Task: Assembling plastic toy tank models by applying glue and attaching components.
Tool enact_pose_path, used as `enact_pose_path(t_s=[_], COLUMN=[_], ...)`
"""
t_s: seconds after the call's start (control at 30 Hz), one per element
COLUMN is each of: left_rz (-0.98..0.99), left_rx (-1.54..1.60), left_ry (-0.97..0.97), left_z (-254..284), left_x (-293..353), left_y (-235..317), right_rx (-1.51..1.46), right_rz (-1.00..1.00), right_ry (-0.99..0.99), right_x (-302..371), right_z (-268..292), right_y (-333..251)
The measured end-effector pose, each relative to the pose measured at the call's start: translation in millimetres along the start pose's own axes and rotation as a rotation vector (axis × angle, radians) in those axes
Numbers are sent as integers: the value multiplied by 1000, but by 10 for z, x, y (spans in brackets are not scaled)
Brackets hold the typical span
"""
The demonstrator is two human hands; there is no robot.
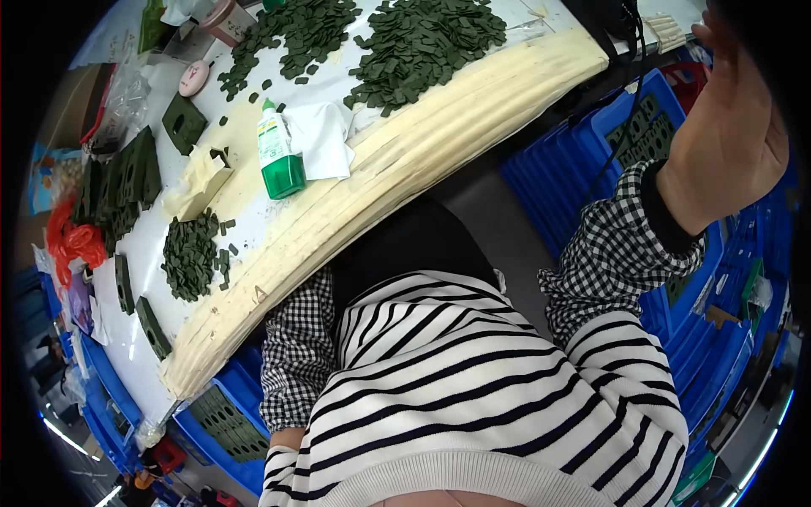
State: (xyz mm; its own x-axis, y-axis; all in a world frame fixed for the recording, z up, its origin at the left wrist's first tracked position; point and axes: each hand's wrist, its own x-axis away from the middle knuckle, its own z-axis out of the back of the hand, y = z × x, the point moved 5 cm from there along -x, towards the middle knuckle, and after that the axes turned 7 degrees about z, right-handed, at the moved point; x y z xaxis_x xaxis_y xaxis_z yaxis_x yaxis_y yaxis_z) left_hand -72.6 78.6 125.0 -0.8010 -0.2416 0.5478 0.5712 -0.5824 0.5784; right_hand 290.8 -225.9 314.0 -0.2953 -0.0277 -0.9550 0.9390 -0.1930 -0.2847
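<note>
My right hand (pixel 725 131) is raised at the far right, beside the stacked blue crates (pixel 553 182). Its fingers stretch out toward the dark rim of the picture, and nothing shows in them. My left forearm in a checked sleeve (pixel 296 346) reaches under the table's padded edge (pixel 405 152), which hides that hand. On the white table lie two large heaps of small dark green pieces (pixel 427 46) and a smaller pile (pixel 190 258). A green and white squeeze bottle (pixel 281 156) lies by a white cloth (pixel 323 139).
Dark green blocks with holes (pixel 118 182) stand at the table's left, near a red plastic bag (pixel 74 237). A pink tub (pixel 226 23) and its round lid (pixel 194 78) are at the back. Another blue crate (pixel 224 431) with holed green plates stands below the table.
</note>
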Motion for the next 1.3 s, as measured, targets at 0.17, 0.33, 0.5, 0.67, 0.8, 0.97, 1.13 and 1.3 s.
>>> enact_pose_path(t_s=[0.17,0.33,0.5,0.67,0.8,0.97,1.13,1.3], left_rz=[-401,-633,-588,-564,-160,246,312,304], left_rx=[-20,-335,-67,389,246,-59,142,85], left_ry=[214,600,-177,-12,1362,1605,1415,1426], left_z=[309,146,118,1170,1923,2171,2177,2232], left_x=[-435,-1359,-855,114,425,398,298,321], left_y=[832,1045,923,932,223,-572,-626,-691], right_rx=[-22,-79,-30,-48,-62,-94,-76,-105], right_rz=[-16,-9,-99,-24,-51,-86,-174,-143], right_ry=[-7,-40,-106,-146,-148,-188,-221,-363], right_x=[-49,-94,-28,-107,-136,-116,-148,-235], right_z=[-48,-215,-248,-366,-422,-436,-650,-921], right_y=[-57,-329,-395,-628,-739,-667,-729,-773])
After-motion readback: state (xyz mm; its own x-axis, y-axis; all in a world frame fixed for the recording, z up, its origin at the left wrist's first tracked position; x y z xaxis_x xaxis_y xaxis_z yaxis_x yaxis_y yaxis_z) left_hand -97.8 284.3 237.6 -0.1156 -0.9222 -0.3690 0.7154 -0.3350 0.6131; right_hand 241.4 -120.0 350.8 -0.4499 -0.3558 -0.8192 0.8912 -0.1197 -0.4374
